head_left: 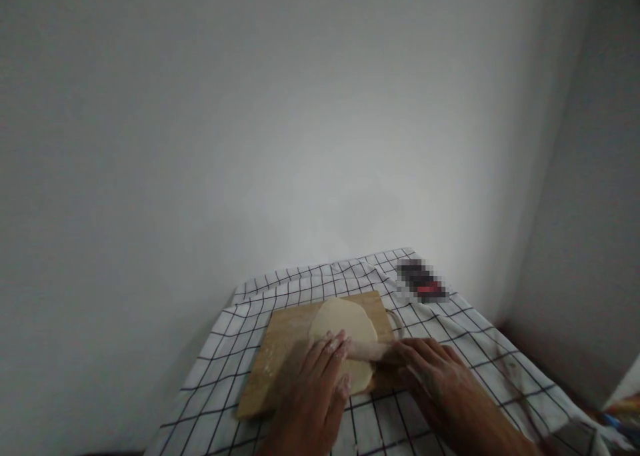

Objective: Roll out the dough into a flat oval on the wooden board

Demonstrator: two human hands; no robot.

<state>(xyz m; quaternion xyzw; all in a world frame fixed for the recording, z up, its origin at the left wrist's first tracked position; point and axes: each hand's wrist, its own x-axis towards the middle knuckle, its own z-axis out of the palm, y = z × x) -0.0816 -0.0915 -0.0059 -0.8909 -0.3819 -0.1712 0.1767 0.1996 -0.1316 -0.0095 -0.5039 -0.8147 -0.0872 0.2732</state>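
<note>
A wooden rolling pin (371, 351) lies across a flat, pale sheet of dough (344, 317). The dough rests on a wooden board (280, 356) and reaches past the pin on both its far and near sides. My left hand (317, 383), floury at the fingertips, lies over the pin's left end, fingers on top and thumb on the near side. At the other end, my right hand (440, 379) is closed around the pin with its fingers curled over. Both pin ends are hidden under the hands.
A white checked cloth (215, 376) covers the table. A ring-shaped handle (397, 321) shows at the board's right edge. A blurred dark and red item (421, 281) lies at the back right. A plain wall (320, 143) stands behind; colourful things (623, 416) show at the lower right.
</note>
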